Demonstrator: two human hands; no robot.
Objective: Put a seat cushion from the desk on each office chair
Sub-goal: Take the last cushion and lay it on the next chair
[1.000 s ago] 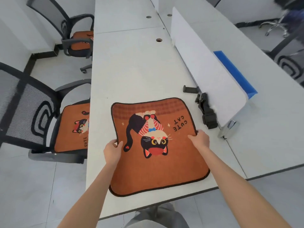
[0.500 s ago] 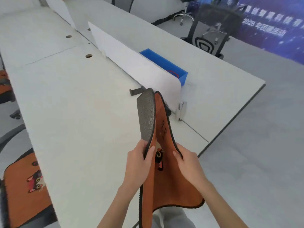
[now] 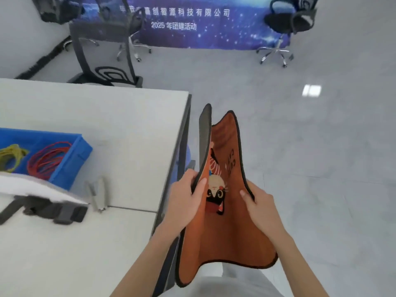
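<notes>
An orange seat cushion (image 3: 222, 228) with a cartoon cat print hangs folded in a V in the air, just past the end of the white desk (image 3: 107, 116). My left hand (image 3: 184, 202) grips its left edge, where the grey underside shows. My right hand (image 3: 257, 204) grips its right edge. A grey mesh office chair (image 3: 105, 54) stands behind the desk's far side, its seat hidden. Another black office chair (image 3: 287, 20) stands at the back right with a bare seat.
A blue bin (image 3: 70, 155) with red and yellow cable coils sits on the desk beside a white divider panel (image 3: 32, 187) and its black clamp (image 3: 53, 211). A blue banner (image 3: 182, 22) lines the far wall. Grey floor spreads to the right.
The cushion was lifted off the desk and folded between both hands. The view has swung right, past the desk's end, and the cushion now hangs over the floor.
</notes>
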